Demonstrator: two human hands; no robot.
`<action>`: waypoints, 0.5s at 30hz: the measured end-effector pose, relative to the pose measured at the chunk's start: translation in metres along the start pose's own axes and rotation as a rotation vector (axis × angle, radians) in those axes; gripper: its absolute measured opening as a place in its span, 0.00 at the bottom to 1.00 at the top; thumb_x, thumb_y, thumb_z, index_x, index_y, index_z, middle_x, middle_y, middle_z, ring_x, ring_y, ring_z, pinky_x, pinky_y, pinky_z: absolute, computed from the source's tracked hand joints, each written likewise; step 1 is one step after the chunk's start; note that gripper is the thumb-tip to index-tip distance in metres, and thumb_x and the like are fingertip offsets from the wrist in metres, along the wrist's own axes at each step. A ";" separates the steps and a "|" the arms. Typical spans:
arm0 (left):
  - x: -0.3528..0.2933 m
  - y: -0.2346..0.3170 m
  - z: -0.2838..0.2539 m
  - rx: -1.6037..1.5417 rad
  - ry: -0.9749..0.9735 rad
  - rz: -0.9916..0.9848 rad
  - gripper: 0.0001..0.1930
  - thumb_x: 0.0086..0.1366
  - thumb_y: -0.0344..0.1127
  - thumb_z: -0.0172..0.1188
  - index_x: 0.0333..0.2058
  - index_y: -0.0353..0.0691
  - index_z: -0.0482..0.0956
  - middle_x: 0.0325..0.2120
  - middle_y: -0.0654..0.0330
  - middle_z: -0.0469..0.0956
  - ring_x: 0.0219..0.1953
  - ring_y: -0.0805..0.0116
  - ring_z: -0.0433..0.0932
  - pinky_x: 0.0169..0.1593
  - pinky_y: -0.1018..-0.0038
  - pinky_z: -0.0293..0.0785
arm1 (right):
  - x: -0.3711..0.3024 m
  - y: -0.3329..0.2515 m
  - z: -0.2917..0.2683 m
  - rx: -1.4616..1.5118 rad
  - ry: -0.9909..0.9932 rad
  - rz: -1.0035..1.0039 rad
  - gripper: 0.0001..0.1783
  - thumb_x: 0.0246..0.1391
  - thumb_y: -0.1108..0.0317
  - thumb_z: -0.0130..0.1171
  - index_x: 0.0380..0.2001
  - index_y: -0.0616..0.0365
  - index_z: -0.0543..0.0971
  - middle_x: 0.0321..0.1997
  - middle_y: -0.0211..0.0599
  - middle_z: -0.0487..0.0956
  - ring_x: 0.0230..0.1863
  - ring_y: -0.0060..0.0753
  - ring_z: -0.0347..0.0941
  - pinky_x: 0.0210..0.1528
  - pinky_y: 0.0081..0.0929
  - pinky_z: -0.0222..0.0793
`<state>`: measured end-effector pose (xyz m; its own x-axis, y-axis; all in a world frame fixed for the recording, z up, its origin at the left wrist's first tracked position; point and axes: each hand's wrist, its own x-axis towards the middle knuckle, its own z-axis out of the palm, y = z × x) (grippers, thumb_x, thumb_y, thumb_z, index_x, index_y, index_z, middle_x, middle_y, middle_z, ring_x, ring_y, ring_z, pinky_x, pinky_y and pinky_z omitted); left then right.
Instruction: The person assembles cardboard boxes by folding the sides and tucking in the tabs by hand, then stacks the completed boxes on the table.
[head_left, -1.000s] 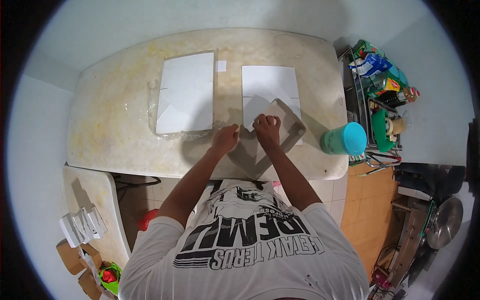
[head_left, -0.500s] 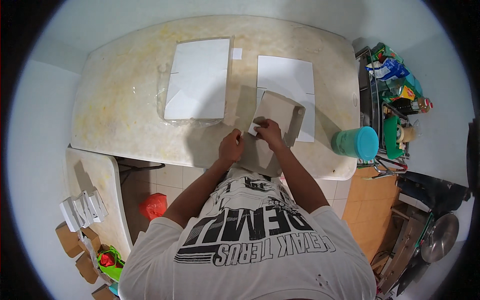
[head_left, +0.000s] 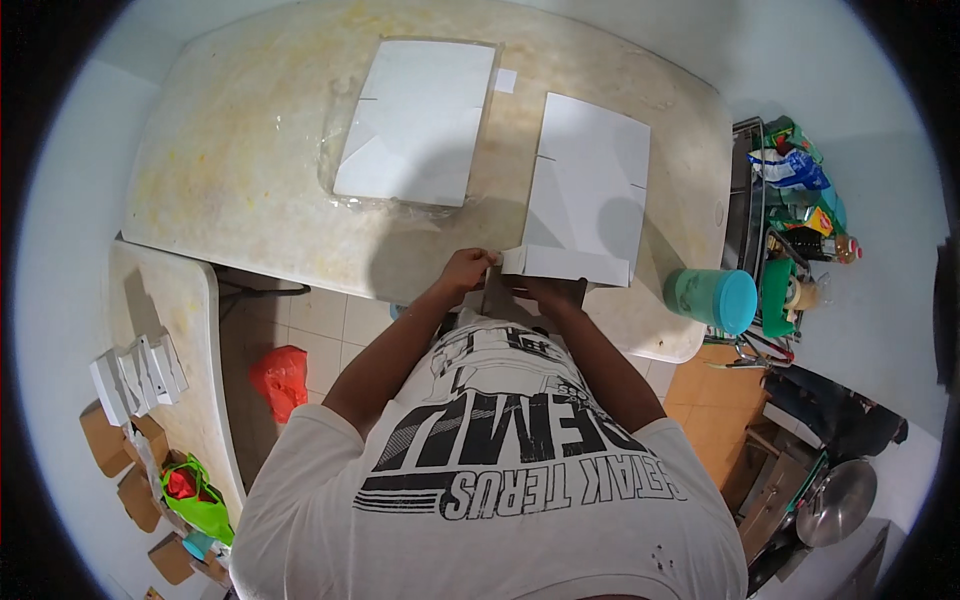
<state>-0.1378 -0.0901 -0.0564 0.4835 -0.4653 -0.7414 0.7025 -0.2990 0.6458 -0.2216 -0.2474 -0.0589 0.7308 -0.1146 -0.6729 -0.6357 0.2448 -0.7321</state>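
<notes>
Both of my hands hold a partly folded white cardboard box blank at the near edge of the stone table. My left hand pinches its left end. My right hand grips it from below and is mostly hidden under the raised flap. Behind the blank a flat white sheet lies on the table. A stack of flat white blanks in clear plastic wrap lies further left.
A teal lidded container stands at the table's right end. A rack with bottles and packets is to the right. Folded white and brown boxes sit on a lower counter at left, and a red bag lies on the tiled floor.
The blank has been brought toward me to the table's edge and its flap now stands folded up. The view has shifted, so the table appears closer.
</notes>
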 end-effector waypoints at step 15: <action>-0.006 -0.010 0.004 0.061 -0.016 0.179 0.13 0.54 0.39 0.57 0.27 0.32 0.75 0.24 0.61 0.72 0.28 0.71 0.72 0.30 0.72 0.74 | -0.004 -0.076 0.000 -0.243 -0.081 0.164 0.17 0.47 0.67 0.55 0.42 0.58 0.69 0.38 0.35 0.74 0.38 0.35 0.75 0.38 0.32 0.73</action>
<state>-0.1502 -0.0875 -0.0575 0.5894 -0.5289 -0.6107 0.5726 -0.2597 0.7776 -0.1768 -0.2658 -0.0006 0.6248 -0.0127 -0.7807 -0.7806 0.0150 -0.6249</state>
